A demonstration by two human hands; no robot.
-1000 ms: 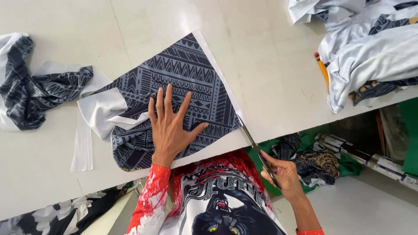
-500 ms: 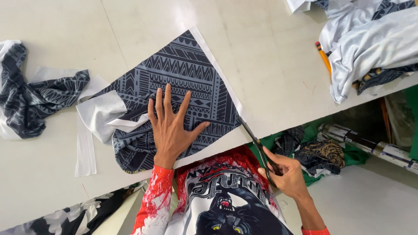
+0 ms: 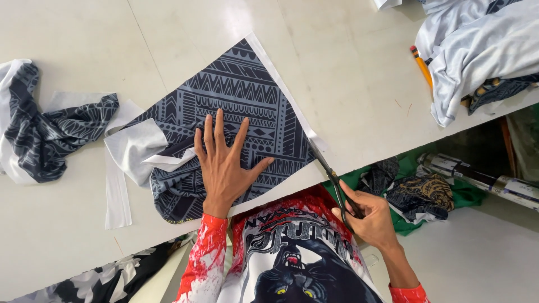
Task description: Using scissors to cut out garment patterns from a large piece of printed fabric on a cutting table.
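We are pressing our flat, open left hand [image 3: 224, 168] on the patterned cloth [image 3: 236, 106] while our right hand [image 3: 368, 216], at four o'clock, is gripping scissors [image 3: 331, 174], cutting slowly along the white edge [image 3: 286, 95].

No packages, labels, signs or screens in view.

Bright even daylight, soft shadows, mild glare on table [image 3: 359, 84], sharp focus.
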